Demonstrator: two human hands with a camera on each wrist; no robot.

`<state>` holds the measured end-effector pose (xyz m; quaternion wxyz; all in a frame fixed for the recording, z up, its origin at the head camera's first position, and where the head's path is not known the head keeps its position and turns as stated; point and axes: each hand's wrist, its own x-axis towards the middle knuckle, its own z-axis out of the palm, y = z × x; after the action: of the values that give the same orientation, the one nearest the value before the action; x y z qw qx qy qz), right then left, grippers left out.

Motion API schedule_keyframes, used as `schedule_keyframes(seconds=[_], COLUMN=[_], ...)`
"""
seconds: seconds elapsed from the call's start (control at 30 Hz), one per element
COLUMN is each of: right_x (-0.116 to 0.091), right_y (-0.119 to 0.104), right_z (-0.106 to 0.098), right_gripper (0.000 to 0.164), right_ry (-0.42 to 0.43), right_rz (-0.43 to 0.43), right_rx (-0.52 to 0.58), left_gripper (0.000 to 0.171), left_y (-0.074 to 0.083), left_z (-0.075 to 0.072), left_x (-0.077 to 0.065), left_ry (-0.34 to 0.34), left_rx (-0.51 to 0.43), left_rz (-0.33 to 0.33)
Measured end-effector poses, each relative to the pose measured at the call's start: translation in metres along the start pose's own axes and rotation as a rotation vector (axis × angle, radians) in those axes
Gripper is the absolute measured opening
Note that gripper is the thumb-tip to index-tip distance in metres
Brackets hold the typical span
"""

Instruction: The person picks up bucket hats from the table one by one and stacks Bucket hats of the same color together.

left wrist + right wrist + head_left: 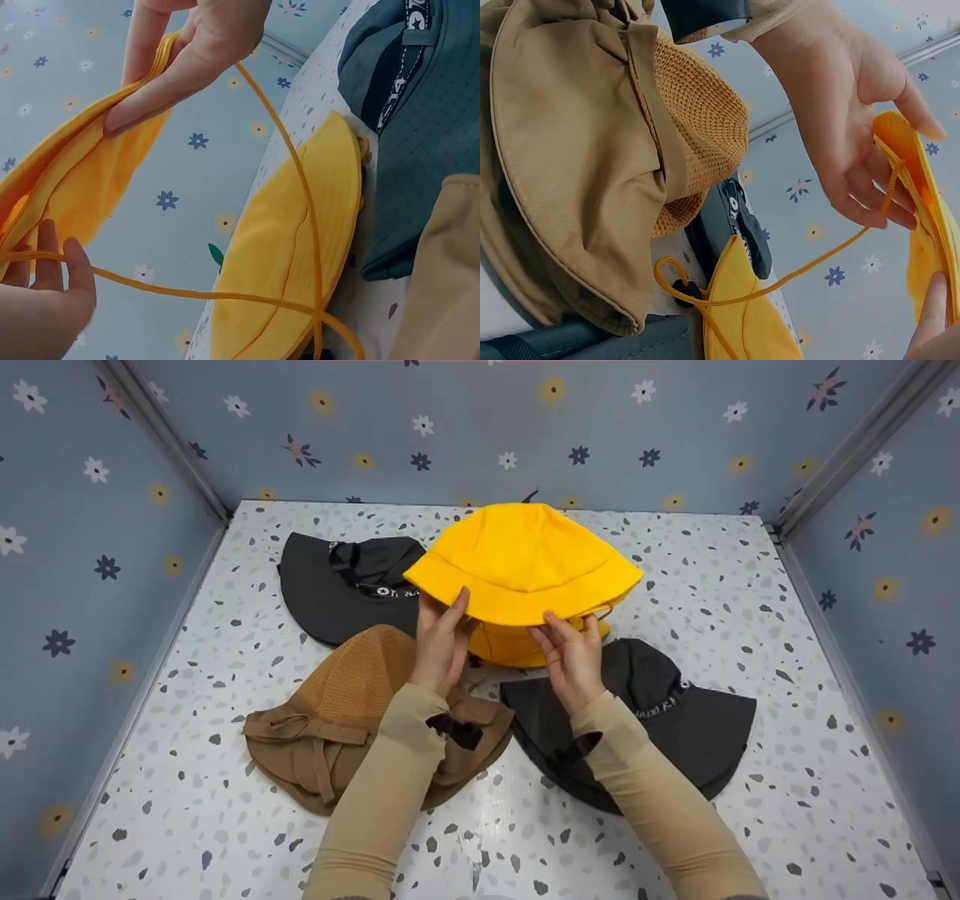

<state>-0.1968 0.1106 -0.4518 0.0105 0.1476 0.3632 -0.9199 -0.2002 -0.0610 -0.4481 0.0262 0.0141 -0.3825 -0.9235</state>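
Note:
A yellow bucket hat (525,559) is held up over the tabletop, its brim tilted toward me. My left hand (442,649) pinches the brim's near left part, thumb on the outer face. On the near right part, my right hand (574,660) grips the same brim between thumb and fingers. A yellow cord (810,266) hangs from this hat past the right fingers, with a black toggle (684,292) on it. Beneath lies a second yellow hat (506,645), partly hidden by the raised one; the left wrist view shows its crown and brim (281,262) more fully.
A brown hat (360,682) with a knit crown and a bow lies under my left forearm. One black wide-brimmed hat (322,592) is at the back left, another (697,735) beside my right forearm. Flowered walls (480,427) enclose the speckled table (810,810).

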Motion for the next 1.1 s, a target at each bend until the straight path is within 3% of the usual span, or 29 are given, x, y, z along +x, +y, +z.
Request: schedule_keyframes(seconds=[0.3, 0.7, 0.87, 1.1], right_x=[0.001, 0.005, 0.008, 0.014], right_y=[0.000, -0.005, -0.009, -0.015], right_z=[-0.006, -0.013, -0.017, -0.026], right_gripper=[0.034, 0.026, 0.015, 0.032], right_ry=[-0.032, -0.055, -0.033, 0.022], right_rz=[0.002, 0.070, 0.112, 0.145], right_rx=[-0.066, -0.098, -0.115, -0.219], left_gripper=[0.062, 0.060, 0.058, 0.053], left_y=[-0.005, 0.001, 0.004, 0.008], left_z=[0.007, 0.008, 0.008, 0.006], left_x=[0.002, 0.002, 0.003, 0.004], left_ry=[0.054, 0.038, 0.040, 0.052], left_rx=[-0.050, -0.042, -0.050, -0.049], left_rz=[-0.007, 0.004, 0.018, 0.016])
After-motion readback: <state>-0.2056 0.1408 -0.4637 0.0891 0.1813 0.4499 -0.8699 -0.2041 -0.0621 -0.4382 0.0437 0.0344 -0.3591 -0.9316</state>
